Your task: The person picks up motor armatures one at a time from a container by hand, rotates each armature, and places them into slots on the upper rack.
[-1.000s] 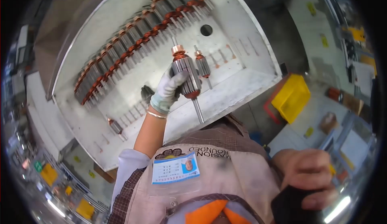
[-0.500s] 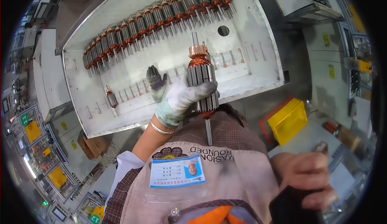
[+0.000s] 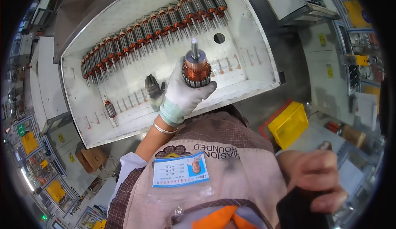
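Note:
My left hand (image 3: 185,93) wears a white glove with grey fingertips. It is closed around a motor armature (image 3: 197,71) with copper windings, whose commutator and shaft end tilt up toward me. Below it is the white metal tray (image 3: 165,60), where an empty glove (image 3: 155,92) lies beside my wrist. A single smaller-looking armature (image 3: 110,108) rests at the tray's left. My right hand (image 3: 315,173) is bare, low at the right, with its fingers curled against something black (image 3: 303,208) that I cannot make out.
A long row of armatures (image 3: 142,31) lines the tray's far side. Right of my body stand a yellow bin (image 3: 288,123) and a grey worktop with parts on it. A cardboard box (image 3: 93,156) sits at the lower left. Cabinets and machines flank both sides.
The armature in my left hand has turned from lying lengthwise in view to pointing its commutator end up at me. My right hand keeps nearly the same place. The whole view has shifted slightly.

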Motion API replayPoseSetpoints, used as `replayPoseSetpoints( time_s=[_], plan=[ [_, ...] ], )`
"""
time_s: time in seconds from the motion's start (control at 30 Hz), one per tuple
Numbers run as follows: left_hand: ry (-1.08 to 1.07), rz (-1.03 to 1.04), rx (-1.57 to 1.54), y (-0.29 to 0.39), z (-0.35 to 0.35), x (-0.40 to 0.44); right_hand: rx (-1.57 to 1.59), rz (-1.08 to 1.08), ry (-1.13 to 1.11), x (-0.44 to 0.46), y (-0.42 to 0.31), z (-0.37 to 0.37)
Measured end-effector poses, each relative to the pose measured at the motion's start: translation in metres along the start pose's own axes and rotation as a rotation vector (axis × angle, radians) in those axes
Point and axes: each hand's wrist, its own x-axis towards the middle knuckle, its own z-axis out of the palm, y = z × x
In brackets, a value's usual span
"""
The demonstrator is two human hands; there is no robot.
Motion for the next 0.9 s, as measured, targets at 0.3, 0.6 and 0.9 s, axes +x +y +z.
replayPoseSetpoints(
  time_s=[0.3,0.6,0.9],
  plan=[
    [-0.033,0.219,0.218,-0.009,-0.002,0.001,0.028,0.036,-0.127,0.004,-0.004,-0.001],
    [-0.083,0.224,0.224,-0.011,-0.003,0.001,-0.033,-0.007,-0.094,0.01,-0.002,0.013],
    [-0.14,0.204,0.128,-0.025,-0.008,0.004,-0.061,0.001,-0.135,0.016,-0.003,0.02]
  ],
)
